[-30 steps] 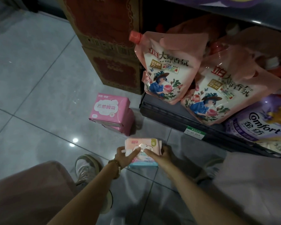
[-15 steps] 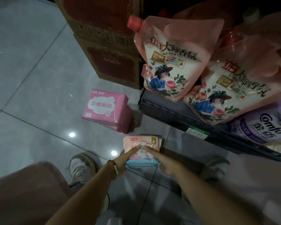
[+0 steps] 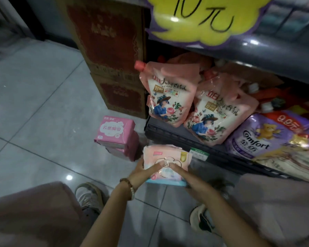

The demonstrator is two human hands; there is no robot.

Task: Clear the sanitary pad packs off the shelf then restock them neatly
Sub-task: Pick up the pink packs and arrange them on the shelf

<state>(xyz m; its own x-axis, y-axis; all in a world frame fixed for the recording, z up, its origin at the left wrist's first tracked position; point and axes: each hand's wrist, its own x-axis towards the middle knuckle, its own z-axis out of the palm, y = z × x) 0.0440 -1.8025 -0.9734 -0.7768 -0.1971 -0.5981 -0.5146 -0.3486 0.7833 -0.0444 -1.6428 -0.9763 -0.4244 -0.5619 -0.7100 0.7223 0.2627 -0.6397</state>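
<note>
The left hand [image 3: 139,172] and right hand [image 3: 191,179] are gripping a pale pad pack [image 3: 168,155], fingers [image 3: 154,166] curling round its sides, low over the grey tiled floor [image 3: 34,113], just before the bottom shelf [image 3: 177,139]. Pink packs [image 3: 117,131] beside it are showing 云感瞬吸, a purple bag [image 3: 257,138] "Comfort".

dim indoor | glare spot on floor tile [image 3: 69,177] | motion blur | edges warped

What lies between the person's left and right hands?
A pale pink and blue sanitary pad pack, gripped by the left hand and right hand from either side, in the head view.
</note>
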